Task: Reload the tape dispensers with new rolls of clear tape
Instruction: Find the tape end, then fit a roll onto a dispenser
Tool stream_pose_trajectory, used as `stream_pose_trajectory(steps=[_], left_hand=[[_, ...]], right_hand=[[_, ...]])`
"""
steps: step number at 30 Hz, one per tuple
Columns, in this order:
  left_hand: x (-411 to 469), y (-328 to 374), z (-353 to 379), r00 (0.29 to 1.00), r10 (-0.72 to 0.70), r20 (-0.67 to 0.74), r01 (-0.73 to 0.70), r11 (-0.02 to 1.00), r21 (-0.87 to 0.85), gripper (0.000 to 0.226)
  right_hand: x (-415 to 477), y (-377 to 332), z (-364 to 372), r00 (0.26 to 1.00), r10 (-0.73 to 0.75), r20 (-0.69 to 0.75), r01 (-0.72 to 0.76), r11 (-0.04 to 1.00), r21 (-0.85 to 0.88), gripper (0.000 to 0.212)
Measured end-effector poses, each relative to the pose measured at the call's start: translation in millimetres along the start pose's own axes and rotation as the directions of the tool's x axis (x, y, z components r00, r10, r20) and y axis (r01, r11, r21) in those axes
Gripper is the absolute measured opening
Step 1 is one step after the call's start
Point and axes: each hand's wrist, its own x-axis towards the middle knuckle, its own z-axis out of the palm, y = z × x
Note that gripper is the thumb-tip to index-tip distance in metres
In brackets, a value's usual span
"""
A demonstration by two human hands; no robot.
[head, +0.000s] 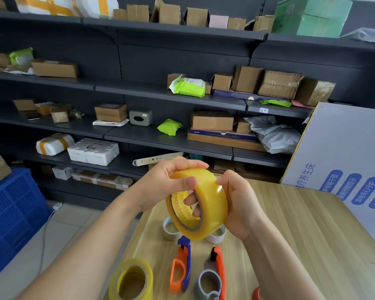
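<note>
Closest to me, a spare roll [131, 280] of clear tape lies on the wooden surface [301, 234], just left of the orange-and-blue dispenser [181, 267] and the orange-and-grey dispenser [212, 278], which both look empty. Above them I hold the new roll [200, 204] in the air. My left hand [160, 185] grips it, fingers through the core and thumb on the outer face. My right hand [236, 204] curls round its far side, fingertips at the top edge. I judge I am hunting for the free end. It is hard to see on clear tape, and a nail picking at a slant could split the strip. A slack grip would drop the roll onto the dispensers.
</note>
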Motion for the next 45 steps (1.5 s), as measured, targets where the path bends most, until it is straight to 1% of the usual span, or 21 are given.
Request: stream_pose_trajectory(steps=[4, 8, 11, 13, 15, 18, 21, 24, 25, 27, 29, 31, 33, 35, 36, 37, 39, 41, 43, 45], left_hand=[[-2, 5, 1, 1.000, 0.000, -0.013, 0.001, 1.000, 0.019, 0.067], [-1, 7, 2, 0.999, 0.008, -0.034, -0.006, 0.998, 0.070, 0.069], [-1, 8, 2, 0.999, 0.013, -0.042, -0.009, 0.996, 0.087, 0.070], [-2, 8, 3, 0.998, 0.026, -0.063, -0.022, 0.998, 0.065, 0.070], [-2, 8, 3, 0.995, 0.043, -0.087, -0.043, 0.999, 0.013, 0.068], [-2, 9, 0, 0.996, 0.035, -0.078, -0.036, 0.999, -0.014, 0.067], [-2, 8, -4, 0.998, 0.016, -0.060, -0.016, 1.000, 0.003, 0.066], [-3, 4, -6, 0.999, 0.016, -0.050, -0.016, 1.000, -0.005, 0.065], [-3, 3, -6, 0.999, 0.018, -0.050, -0.019, 1.000, -0.015, 0.065], [-3, 2, -7, 0.998, 0.022, -0.054, -0.023, 1.000, -0.015, 0.067], [-3, 1, -8, 0.998, 0.022, -0.058, -0.023, 1.000, -0.012, 0.072], [-3, 0, -8, 0.998, 0.021, -0.060, -0.023, 0.999, -0.027, 0.073], [-3, -2, -9, 0.998, 0.020, -0.065, -0.022, 0.999, -0.032, 0.071], [-3, -2, -9, 0.998, 0.015, -0.067, -0.018, 0.999, -0.038, 0.071], [-3, -3, -9, 0.998, 0.013, -0.066, -0.016, 0.999, -0.044, 0.072], [-2, -3, -9, 0.998, 0.010, -0.062, -0.013, 0.999, -0.049, 0.074], [-2, -3, -9, 0.999, 0.003, -0.053, -0.005, 0.999, -0.049, 0.077], [-1, -4, -9, 0.999, 0.000, -0.041, -0.002, 0.998, -0.058, 0.077], [-1, -6, -10, 1.000, 0.002, -0.016, -0.004, 0.995, -0.097, 0.073], [-1, -6, -10, 1.000, 0.001, -0.002, -0.002, 0.992, -0.128, 0.068]], right_hand=[[-2, -2, 4, 0.999, -0.021, 0.026, 0.021, 1.000, 0.000, 0.043], [-3, -2, 7, 1.000, -0.026, -0.007, 0.026, 0.999, 0.022, 0.057], [-4, -3, 9, 0.999, -0.037, -0.023, 0.038, 0.999, 0.026, 0.058], [-5, -3, 10, 0.998, -0.050, -0.036, 0.051, 0.998, 0.021, 0.057], [-6, -2, 10, 0.995, -0.071, -0.064, 0.071, 0.997, -0.005, 0.052], [-5, -5, 6, 0.982, -0.120, -0.146, 0.111, 0.991, -0.072, 0.037], [-8, -10, 1, 0.977, -0.163, -0.139, 0.146, 0.982, -0.123, 0.020], [-8, -12, 0, 0.964, -0.209, -0.165, 0.168, 0.957, -0.235, 0.025], [-8, -12, 0, 0.952, -0.245, -0.187, 0.181, 0.936, -0.302, 0.025], [-8, -13, 3, 0.913, -0.344, -0.220, 0.212, 0.860, -0.465, 0.024], [-9, -13, 4, 0.861, -0.454, -0.228, 0.223, 0.741, -0.633, 0.023], [-8, -11, 5, 0.806, -0.557, -0.199, 0.215, 0.590, -0.779, 0.023], [-5, -8, 5, 0.748, -0.647, -0.147, 0.231, 0.461, -0.857, 0.021], [-3, -5, 5, 0.703, -0.702, -0.108, 0.255, 0.392, -0.884, 0.017], [-2, -4, 4, 0.695, -0.712, -0.105, 0.266, 0.389, -0.882, 0.016], [-1, -4, 4, 0.696, -0.709, -0.112, 0.277, 0.409, -0.869, 0.015], [-1, -6, 4, 0.715, -0.685, -0.138, 0.296, 0.476, -0.828, 0.016], [-2, -11, 2, 0.764, -0.629, -0.142, 0.308, 0.549, -0.777, 0.018], [-5, -15, 1, 0.839, -0.534, -0.109, 0.311, 0.634, -0.708, 0.019], [-7, -17, -2, 0.875, -0.480, -0.063, 0.328, 0.682, -0.653, 0.017]])
